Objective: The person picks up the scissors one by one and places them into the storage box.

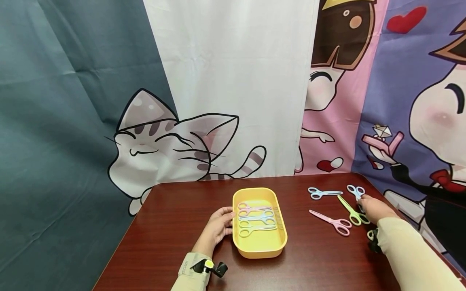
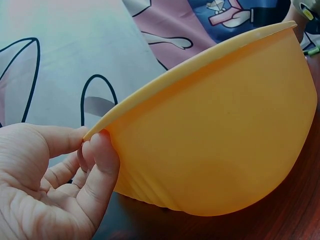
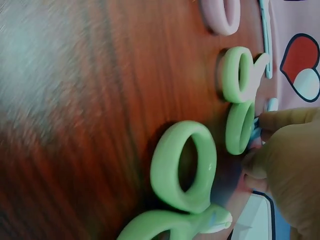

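Observation:
My left hand (image 1: 217, 228) pinches the left rim of a yellow plastic basket (image 1: 260, 250), thumb and fingers on its edge in the left wrist view. Several scissors lie crosswise inside, including pink scissors (image 1: 244, 209) on top of the row and green scissors (image 1: 247, 231) lowest. At the table's right side my right hand (image 1: 376, 207) pinches light blue scissors (image 1: 356, 190) by the blade part, handles pointing away. The fingers partly hide the blades. Beside that hand are green scissors (image 1: 354, 217), with another green pair (image 3: 162, 165) nearer, mostly under the wrist in the head view.
Pink scissors (image 1: 331, 220) and another light blue pair (image 1: 324, 193) lie on the dark red-brown table (image 1: 174, 218), between the basket and my right hand. A printed cartoon curtain (image 1: 233, 89) hangs behind the table's back edge.

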A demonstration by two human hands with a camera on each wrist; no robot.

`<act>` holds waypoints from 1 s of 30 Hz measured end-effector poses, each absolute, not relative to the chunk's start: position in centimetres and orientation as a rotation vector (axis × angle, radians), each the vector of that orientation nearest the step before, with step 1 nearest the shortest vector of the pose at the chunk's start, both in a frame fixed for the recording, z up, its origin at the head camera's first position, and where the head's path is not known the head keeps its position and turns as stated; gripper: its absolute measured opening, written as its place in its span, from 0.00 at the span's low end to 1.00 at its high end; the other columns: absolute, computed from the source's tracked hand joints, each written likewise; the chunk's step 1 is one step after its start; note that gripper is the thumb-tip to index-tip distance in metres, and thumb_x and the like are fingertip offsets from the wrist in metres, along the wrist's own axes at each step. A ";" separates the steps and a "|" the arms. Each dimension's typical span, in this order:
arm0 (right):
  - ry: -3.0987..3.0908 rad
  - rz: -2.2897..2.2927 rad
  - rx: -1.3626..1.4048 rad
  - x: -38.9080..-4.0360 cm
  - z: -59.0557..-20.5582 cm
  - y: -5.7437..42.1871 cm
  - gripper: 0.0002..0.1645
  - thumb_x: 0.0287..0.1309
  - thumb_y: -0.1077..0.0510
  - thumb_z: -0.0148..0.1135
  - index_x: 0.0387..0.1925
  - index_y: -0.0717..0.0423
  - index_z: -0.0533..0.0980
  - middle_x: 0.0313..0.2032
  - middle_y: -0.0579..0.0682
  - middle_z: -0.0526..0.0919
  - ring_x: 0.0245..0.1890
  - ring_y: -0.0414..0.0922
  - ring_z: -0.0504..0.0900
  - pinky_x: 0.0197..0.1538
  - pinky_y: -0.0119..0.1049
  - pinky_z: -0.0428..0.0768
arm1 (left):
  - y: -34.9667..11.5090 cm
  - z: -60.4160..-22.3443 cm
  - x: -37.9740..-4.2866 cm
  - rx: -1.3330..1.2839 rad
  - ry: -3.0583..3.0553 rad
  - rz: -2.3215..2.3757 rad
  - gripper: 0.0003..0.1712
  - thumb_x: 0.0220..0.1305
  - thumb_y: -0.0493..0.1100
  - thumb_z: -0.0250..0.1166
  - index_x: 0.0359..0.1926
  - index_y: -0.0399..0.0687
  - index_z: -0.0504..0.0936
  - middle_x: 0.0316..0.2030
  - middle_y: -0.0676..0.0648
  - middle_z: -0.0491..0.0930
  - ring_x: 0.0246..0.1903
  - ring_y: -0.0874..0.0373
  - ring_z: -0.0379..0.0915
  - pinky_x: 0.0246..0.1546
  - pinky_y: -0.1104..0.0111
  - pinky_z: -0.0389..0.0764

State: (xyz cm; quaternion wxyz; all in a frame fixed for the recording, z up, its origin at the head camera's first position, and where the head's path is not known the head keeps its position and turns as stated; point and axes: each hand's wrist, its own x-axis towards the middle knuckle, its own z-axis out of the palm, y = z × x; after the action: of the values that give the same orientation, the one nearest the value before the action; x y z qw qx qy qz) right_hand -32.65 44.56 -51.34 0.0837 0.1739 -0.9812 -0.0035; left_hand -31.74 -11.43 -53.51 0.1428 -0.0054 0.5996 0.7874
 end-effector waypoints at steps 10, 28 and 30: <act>-2.924 -0.055 0.677 -32.4 -50.8 44.5 0.17 0.51 0.75 0.57 0.28 0.49 0.74 0.30 0.48 0.73 0.26 0.41 0.72 0.30 0.38 0.74 | -11.5 -53.3 -31.7 -0.019 1.722 2.275 0.23 0.74 0.37 0.57 0.65 0.32 0.66 0.40 0.43 0.81 0.28 0.62 0.76 0.22 0.70 0.82; -2.601 -0.359 1.001 -32.1 -51.3 45.0 0.20 0.40 0.75 0.66 0.28 0.50 0.70 0.29 0.46 0.73 0.28 0.47 0.76 0.31 0.42 0.80 | -11.5 -53.1 -31.4 -0.022 1.722 2.265 0.23 0.74 0.36 0.58 0.65 0.32 0.67 0.40 0.43 0.81 0.30 0.61 0.76 0.23 0.70 0.83; -2.624 -0.344 0.993 -32.0 -51.2 45.2 0.20 0.41 0.76 0.65 0.30 0.50 0.70 0.29 0.45 0.75 0.31 0.48 0.78 0.34 0.44 0.81 | -11.5 -53.2 -31.4 -0.013 1.723 2.268 0.23 0.74 0.36 0.58 0.65 0.32 0.67 0.40 0.43 0.81 0.30 0.61 0.76 0.23 0.70 0.83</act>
State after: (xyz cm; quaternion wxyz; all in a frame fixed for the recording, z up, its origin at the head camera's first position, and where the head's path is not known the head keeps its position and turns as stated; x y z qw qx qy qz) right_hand -31.97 45.23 -51.23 0.1570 0.3470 -0.9168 -0.1204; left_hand -31.45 -11.45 -53.16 0.1459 -0.0045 0.5985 0.7877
